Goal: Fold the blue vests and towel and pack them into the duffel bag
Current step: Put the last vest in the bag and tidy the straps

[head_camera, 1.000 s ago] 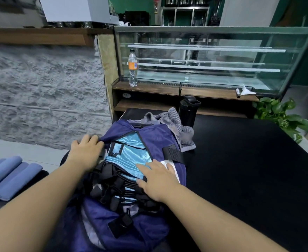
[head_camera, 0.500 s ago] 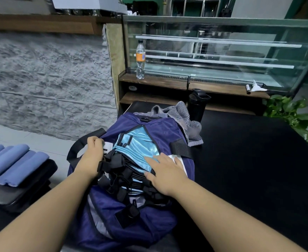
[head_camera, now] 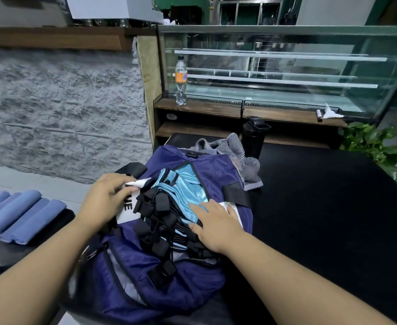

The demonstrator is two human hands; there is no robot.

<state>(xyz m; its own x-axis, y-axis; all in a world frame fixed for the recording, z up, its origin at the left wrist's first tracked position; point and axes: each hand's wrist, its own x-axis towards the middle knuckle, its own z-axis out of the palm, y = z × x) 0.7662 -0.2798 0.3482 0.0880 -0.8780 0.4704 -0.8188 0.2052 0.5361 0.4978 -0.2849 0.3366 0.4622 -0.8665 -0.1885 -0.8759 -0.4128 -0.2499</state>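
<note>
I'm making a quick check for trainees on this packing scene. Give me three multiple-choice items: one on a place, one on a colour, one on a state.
1. Where does the grey towel lie?
A. in the bag
B. on the table behind the bag
C. on the floor

2. What colour is the duffel bag?
A. red
B. dark blue
C. green

3. What is the right hand doing?
A. pressing flat on the vests
B. holding the black bottle
C. hanging off the table

Key: 1 B, it sits beside the black bottle; 2 B, navy fabric; 3 A, straight fingers rest on the light-blue cloth.

Both hands on duffel bag
</note>
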